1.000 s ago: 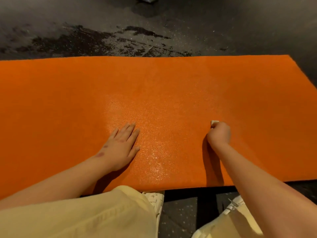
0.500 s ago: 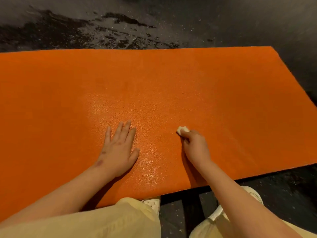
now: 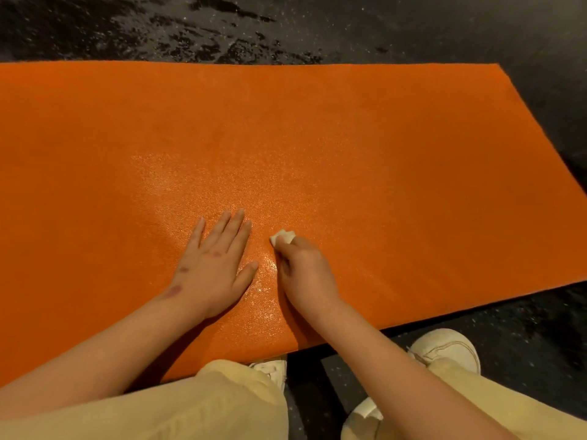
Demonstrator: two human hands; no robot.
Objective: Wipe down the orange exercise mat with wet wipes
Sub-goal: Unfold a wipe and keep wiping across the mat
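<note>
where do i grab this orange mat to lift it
Probably pinch the orange mat at its near edge by the right shoe, coming from your side: it lies flat and thin, so only an edge gives purchase.

No readable text, label, brand or number shows anywhere.

The floor (image 3: pixel 413 27) is dark and speckled, with blotchy patches (image 3: pixel 206 42) beyond the far edge of the mat (image 3: pixel 349 138). The orange mat lies flat on it, glistening near its middle. Two pale shoes (image 3: pixel 451 347) stand just beside its near edge.
</note>
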